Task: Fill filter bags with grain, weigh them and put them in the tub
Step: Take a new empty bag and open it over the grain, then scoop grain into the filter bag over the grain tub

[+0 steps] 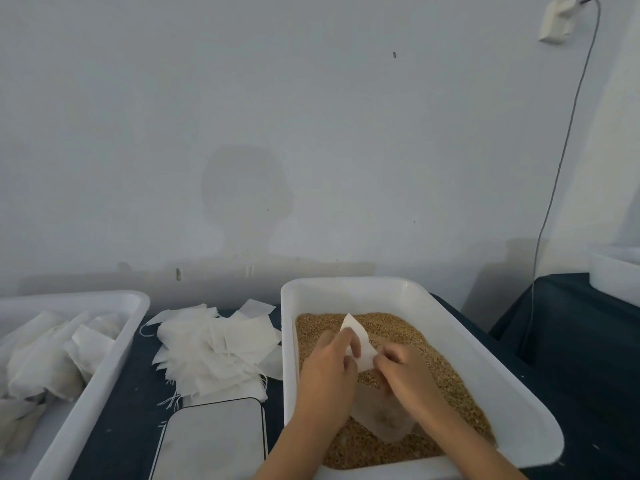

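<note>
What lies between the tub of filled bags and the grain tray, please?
In the head view: a pile of empty filter bags, with the scale in front of it.

Lighting: dim, cool, even, bluish-grey cast. Source: behind the wearer, throwing a soft head-and-shoulders shadow [244, 206] on the wall [311, 116]. Glare: none. Sharpness: soft overall, fine detail smeared. Distortion: wide-angle bending at the edges, cable [568, 140] curved, corners slightly darker

Bare packing workroom: tubs [408, 289], scale [211, 438].
</note>
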Tool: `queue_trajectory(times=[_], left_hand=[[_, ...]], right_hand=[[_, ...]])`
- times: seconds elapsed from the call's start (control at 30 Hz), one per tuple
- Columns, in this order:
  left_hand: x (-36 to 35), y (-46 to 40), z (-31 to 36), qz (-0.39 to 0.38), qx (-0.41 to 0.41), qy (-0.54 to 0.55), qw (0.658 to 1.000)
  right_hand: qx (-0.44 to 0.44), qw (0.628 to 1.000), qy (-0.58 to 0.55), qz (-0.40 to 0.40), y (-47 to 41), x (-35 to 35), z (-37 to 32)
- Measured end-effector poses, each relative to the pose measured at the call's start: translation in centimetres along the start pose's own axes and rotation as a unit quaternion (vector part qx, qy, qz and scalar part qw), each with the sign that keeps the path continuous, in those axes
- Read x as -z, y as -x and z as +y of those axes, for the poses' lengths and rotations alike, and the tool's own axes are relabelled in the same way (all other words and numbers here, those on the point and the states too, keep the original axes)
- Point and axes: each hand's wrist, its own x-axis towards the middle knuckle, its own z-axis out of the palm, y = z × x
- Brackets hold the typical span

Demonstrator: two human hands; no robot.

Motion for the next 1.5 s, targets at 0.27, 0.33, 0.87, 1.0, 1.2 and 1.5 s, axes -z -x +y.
queue_trajectory(times=[0.27, 0.33, 0.87, 1.0, 1.2, 1.5], left_hand=[[0.4, 0.2, 0.1, 0.006, -0.085, -0.102, 0.991], [0.3, 0.2, 0.2, 0.019, -0.093, -0.115, 0.989], [-0.3, 0.1, -0.6, 0.015, -0.133, -0.127, 0.983], [-0.3, 0.0, -0.7, 0.001, -0.116, -0.145, 0.983], [0.2, -0.1, -0.3, -0.027, -0.059, -0.061, 0.996], [0.8, -0.4, -0.6, 0.119, 0.062, 0.027, 0.991]], right_hand=[[-0.077, 0.995, -0.065, -0.018, -0.1, 0.1, 0.1], [-0.094, 0.990, -0.093, -0.038, 0.1, 0.3, -0.2], [-0.041, 0.999, -0.016, -0.021, 0.1, 3.0, 0.7], [-0.025, 0.956, 0.254, -0.143, 0.0, 6.1, 3.1], [-0.006, 0.899, 0.365, -0.242, 0.7, 6.2, 4.0], [0.050, 0.862, 0.485, -0.141, 0.5, 9.8, -0.5]])
